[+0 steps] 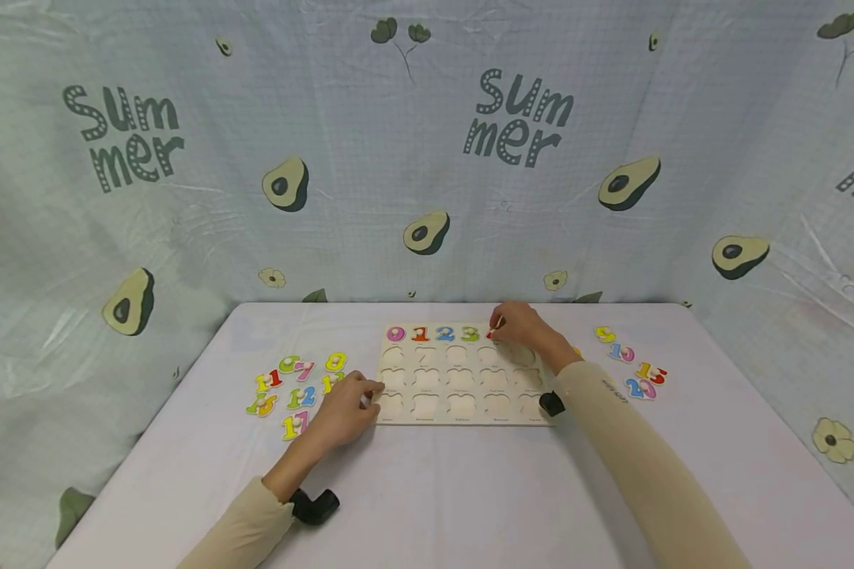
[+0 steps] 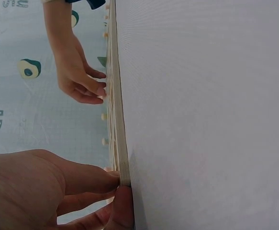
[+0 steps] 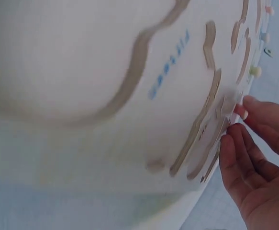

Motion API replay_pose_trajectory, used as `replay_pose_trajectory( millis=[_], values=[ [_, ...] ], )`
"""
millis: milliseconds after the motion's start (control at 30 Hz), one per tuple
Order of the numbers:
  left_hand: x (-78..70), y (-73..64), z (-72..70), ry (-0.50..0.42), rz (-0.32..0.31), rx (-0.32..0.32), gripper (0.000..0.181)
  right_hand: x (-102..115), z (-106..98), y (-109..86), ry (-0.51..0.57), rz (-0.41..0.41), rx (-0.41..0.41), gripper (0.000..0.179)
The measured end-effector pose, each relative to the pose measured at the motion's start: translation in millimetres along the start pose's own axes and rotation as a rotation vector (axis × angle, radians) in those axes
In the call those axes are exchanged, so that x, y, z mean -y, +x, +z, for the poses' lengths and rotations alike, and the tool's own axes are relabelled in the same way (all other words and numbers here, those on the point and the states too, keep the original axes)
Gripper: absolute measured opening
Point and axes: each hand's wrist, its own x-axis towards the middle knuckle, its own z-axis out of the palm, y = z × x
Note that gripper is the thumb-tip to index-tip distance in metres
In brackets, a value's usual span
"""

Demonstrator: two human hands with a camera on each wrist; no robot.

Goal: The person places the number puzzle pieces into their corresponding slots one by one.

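Note:
A wooden number puzzle board [image 1: 441, 425] lies on the table, its top row holding a pink 0 [image 1: 395, 334], a red 1 [image 1: 420, 334], a blue 2 [image 1: 445, 333] and a green 3 [image 1: 470, 333]. Right of the 3, my right hand [image 1: 523, 325] pinches a red number piece [image 1: 491, 335], mostly covered by the fingers. The right wrist view shows its peg [image 3: 242, 112] between thumb and fingers. My left hand [image 1: 346, 409] grips the board's left edge; in the left wrist view, thumb and a finger [image 2: 123, 208] pinch that edge [image 2: 123, 163].
Loose number pieces, among them a 12 [image 1: 301, 397] and a 17 [image 1: 296, 425], lie left of the board. More pieces, including a 15 [image 1: 651, 373] and a 20 [image 1: 640, 388], lie to its right. A printed curtain [image 1: 356, 118] hangs behind the table [image 1: 455, 506].

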Motion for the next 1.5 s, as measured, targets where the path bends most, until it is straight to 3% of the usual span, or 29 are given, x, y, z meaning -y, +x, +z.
replay_pose_trajectory(
  millis=[333, 700, 1067, 1233, 1500],
  values=[
    [1.1, -1.0, 1.0, 0.009, -0.013, 0.01, 0.035, -23.0, -29.4, -17.1, 0.046, -0.021, -0.028, 0.023],
    [0.6, -3.0, -1.6, 0.01, -0.029, 0.009, 0.037, -76.3, -74.3, -55.0, 0.198, 0.096, -0.092, 0.031],
    [0.8, -2.8, -1.0, 0.003, -0.025, 0.004, 0.037, -135.4, -71.3, -81.7, 0.198, 0.281, -0.159, 0.036],
    [0.0, -3.3, -1.4, -0.003, -0.014, 0.003, 0.036, -145.7, -67.3, -88.6, 0.195, 0.337, -0.144, 0.036],
    [0.1, -2.5, 0.1, -0.005, -0.008, 0.006, 0.035, -151.6, -62.4, -93.4, 0.179, 0.351, -0.16, 0.035]
  ],
)
